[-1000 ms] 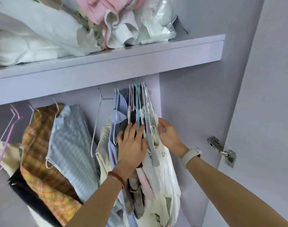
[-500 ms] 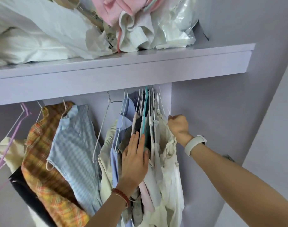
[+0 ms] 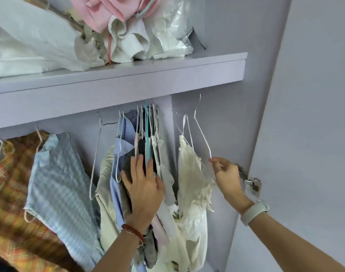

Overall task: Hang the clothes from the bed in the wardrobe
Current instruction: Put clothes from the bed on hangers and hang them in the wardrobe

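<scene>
Risk: cream garment (image 3: 189, 173) slips off the white wire hanger (image 3: 202, 132), since its hook is off the rail and tilted. Right hand (image 3: 227, 173) fingers (image 3: 216, 160) pinch the hanger's lower end, right of the packed bundle (image 3: 148, 138). Left hand (image 3: 143, 185), fingers flat, presses that bundle aside.

A lilac shelf (image 3: 128, 79) ran above my head, piled with white bedding (image 3: 30, 44), a pink garment (image 3: 97, 14) and a clear plastic bag (image 3: 175, 30).
</scene>
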The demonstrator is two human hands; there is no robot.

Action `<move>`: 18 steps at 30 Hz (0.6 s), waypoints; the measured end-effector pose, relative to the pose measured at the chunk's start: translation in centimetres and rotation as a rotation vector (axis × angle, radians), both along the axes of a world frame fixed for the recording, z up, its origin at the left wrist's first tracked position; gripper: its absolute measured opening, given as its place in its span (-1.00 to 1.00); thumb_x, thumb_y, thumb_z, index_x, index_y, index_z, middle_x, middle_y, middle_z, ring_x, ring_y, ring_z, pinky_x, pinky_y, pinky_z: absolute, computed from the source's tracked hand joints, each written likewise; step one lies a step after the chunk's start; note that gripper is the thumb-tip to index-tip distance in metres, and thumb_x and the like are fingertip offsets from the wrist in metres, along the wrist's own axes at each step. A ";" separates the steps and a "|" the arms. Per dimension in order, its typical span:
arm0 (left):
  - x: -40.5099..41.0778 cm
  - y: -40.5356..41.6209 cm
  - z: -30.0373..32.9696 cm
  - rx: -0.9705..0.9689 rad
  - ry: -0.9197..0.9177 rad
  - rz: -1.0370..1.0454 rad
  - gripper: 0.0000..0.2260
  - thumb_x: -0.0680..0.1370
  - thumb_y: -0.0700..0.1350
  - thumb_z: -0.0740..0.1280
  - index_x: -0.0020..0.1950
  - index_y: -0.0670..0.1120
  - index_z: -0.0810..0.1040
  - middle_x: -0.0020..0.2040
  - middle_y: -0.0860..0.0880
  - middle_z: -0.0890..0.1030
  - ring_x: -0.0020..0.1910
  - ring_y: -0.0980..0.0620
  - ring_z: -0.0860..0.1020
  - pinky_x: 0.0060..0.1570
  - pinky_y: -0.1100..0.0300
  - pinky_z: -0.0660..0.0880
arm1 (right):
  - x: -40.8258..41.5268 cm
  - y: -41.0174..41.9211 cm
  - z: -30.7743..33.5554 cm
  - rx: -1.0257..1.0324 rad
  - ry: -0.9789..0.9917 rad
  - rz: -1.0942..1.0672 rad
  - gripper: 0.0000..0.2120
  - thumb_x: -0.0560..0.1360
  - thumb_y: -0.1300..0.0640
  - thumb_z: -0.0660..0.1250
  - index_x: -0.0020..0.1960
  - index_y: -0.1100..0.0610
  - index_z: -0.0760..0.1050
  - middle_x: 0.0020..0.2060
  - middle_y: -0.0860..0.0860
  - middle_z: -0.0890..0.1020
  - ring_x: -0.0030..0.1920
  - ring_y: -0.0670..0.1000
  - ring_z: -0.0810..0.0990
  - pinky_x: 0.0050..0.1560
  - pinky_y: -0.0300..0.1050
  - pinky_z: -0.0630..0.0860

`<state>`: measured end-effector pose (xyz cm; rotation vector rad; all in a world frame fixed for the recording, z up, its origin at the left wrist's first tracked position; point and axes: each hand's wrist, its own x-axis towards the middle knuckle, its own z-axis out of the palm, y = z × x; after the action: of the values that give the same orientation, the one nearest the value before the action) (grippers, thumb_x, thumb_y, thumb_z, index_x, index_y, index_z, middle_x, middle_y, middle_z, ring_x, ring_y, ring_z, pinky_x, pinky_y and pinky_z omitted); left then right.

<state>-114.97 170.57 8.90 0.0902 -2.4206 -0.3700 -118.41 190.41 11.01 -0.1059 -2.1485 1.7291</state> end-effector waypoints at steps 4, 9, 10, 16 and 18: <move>1.7 2.1 -0.3 -0.021 0.171 -0.318 -0.70 0.47 -0.25 0.20 0.17 -0.23 0.52 0.26 -0.22 0.48 0.36 -0.18 0.34 0.26 -0.32 0.27 | 7.9 4.7 -2.6 0.107 -0.028 -0.032 -0.83 0.52 0.27 0.25 -0.04 0.26 0.62 -0.60 -0.08 0.52 -0.57 0.01 0.38 -0.53 -0.44 0.23; 3.7 5.4 -1.3 -0.102 0.048 -0.428 -0.48 0.53 0.03 0.10 0.41 -0.22 0.29 0.43 -0.19 0.30 0.45 -0.21 0.14 0.33 -0.31 -0.17 | 17.9 9.7 -5.2 0.187 -0.122 -0.091 -0.79 0.46 0.16 0.37 -0.35 0.06 0.58 -0.60 -0.07 0.37 -0.58 -0.11 0.21 -0.53 -0.40 0.16; 4.2 6.6 -1.3 -0.129 0.035 -0.507 -0.47 0.53 0.07 0.08 0.43 -0.20 0.27 0.43 -0.17 0.30 0.45 -0.21 0.14 0.33 -0.28 -0.18 | 19.9 10.9 -5.4 0.194 -0.140 -0.120 -0.77 0.45 0.13 0.39 -0.38 0.06 0.56 -0.58 -0.02 0.35 -0.56 -0.11 0.18 -0.52 -0.38 0.14; 9.1 14.6 -1.6 0.030 -0.121 -1.108 -0.75 0.57 -0.08 0.15 -0.06 -0.19 0.55 -0.18 -0.11 0.57 -0.23 -0.14 0.55 -0.18 0.07 0.46 | 32.2 18.0 -4.6 0.394 -0.217 -0.389 -0.66 0.40 0.05 0.42 -0.51 -0.03 0.42 -0.63 -0.10 0.29 -0.53 -0.11 0.20 -0.49 -0.32 0.16; 11.4 17.3 -2.1 0.141 -0.218 -1.202 -0.89 0.57 -0.16 0.24 -0.06 -0.15 0.54 -0.20 -0.01 0.55 -0.26 0.05 0.49 -0.19 0.07 0.45 | 35.9 19.8 -4.5 0.496 -0.234 -0.482 -0.62 0.40 0.07 0.43 -0.51 -0.04 0.35 -0.63 -0.10 0.32 -0.53 -0.12 0.23 -0.48 -0.33 0.19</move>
<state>-103.58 187.92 6.83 -1.3571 -2.3775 -1.0794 -82.53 210.23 6.50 -0.6548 -2.3924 0.9291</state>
